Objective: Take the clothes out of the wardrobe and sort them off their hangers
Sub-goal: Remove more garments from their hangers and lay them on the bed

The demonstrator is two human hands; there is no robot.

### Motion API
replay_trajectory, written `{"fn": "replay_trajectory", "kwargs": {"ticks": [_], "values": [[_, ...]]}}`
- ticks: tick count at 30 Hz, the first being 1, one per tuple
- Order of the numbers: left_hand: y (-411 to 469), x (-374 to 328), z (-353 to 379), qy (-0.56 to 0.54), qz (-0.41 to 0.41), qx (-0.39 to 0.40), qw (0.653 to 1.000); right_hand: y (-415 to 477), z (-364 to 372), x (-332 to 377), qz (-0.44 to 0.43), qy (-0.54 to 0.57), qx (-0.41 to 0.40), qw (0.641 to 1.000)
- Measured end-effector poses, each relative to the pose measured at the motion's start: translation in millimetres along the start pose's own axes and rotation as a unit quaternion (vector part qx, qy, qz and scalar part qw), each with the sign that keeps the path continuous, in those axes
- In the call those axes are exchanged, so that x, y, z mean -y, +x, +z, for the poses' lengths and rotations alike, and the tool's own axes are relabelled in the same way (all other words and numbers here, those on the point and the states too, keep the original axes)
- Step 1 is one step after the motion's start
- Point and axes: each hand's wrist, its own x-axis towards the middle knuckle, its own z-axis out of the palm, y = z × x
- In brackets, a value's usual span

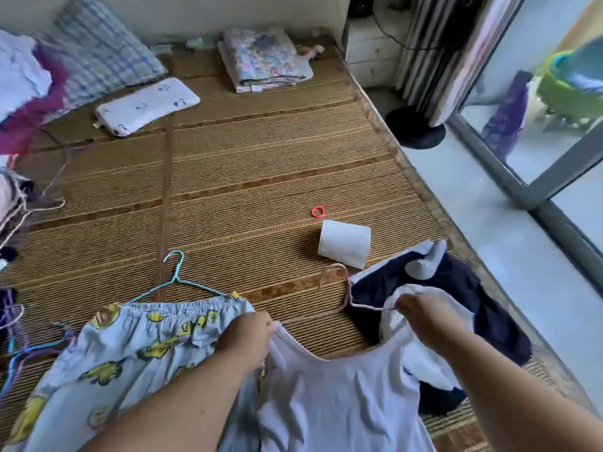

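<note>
My left hand (248, 334) grips one strap of the white tank top (326, 386). My right hand (424, 318) pinches the other strap at the beige hanger (346, 293). The top lies on the woven mat (261, 174), between blue printed bottoms (130, 347) and a navy garment (456, 288). Beyond: toilet paper roll (345, 243), then red hair tie (317, 211).

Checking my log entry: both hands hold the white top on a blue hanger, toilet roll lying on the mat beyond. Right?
Not quite: in the head view the white top is on a beige hanger; the blue hanger is in the yellow-print garment. The left hand and right hand do hold it, toilet roll lying on the mat.
</note>
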Motion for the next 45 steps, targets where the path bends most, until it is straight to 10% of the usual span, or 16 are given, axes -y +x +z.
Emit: {"fn": "replay_trajectory", "kwargs": {"ticks": [8, 18, 29, 45], "values": [[6, 10, 25, 0.028, -0.060, -0.076, 0.995, 51, 47, 36, 0.062, 0.128, -0.025, 0.989], [-100, 75, -54, 0.081, 0.023, -0.106, 0.991, -25, -2, 147, -0.083, 0.108, 0.019, 0.990], [-319, 298, -114, 0.075, -0.052, -0.191, 0.977, -173, -51, 438, -0.290, 0.036, -0.055, 0.955], [-457, 588, -166, -0.012, -0.140, -0.225, 0.964, -285, 30, 765, -0.327, 0.145, 0.004, 0.934]]}}
